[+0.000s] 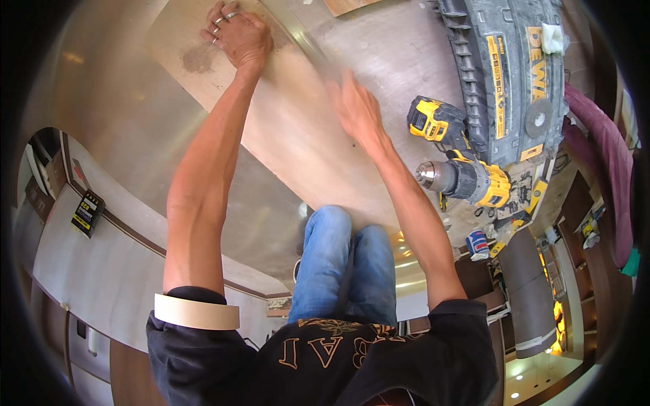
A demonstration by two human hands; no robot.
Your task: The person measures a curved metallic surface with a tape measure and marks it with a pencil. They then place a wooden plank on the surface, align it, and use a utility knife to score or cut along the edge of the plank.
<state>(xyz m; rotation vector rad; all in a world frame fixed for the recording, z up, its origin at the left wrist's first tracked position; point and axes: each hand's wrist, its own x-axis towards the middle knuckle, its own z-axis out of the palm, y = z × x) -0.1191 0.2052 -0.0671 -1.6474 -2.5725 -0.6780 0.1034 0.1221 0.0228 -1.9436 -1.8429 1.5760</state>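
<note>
A long, light-brown wooden board [291, 135] slants from the far left down towards my knees. My left hand [240, 37], with rings on several fingers, rests on its far end beside a dark stain, fingers bent and somewhat apart. Over the board's right side is my right hand [360, 115]. Its fingertips are smeared by motion, so whether they hold anything is unclear. A pale, shiny strip [301, 37] runs along the board's right edge, between the two hands and beyond them.
Right of my right hand lie a yellow-and-black cordless drill [470, 181] and a battery-powered tool [437, 122]. A grey tool case [511, 74] stands behind them, with a grey disc on it. A blue-and-white can [477, 245] sits nearer. Purple cloth [609, 169] hangs at far right.
</note>
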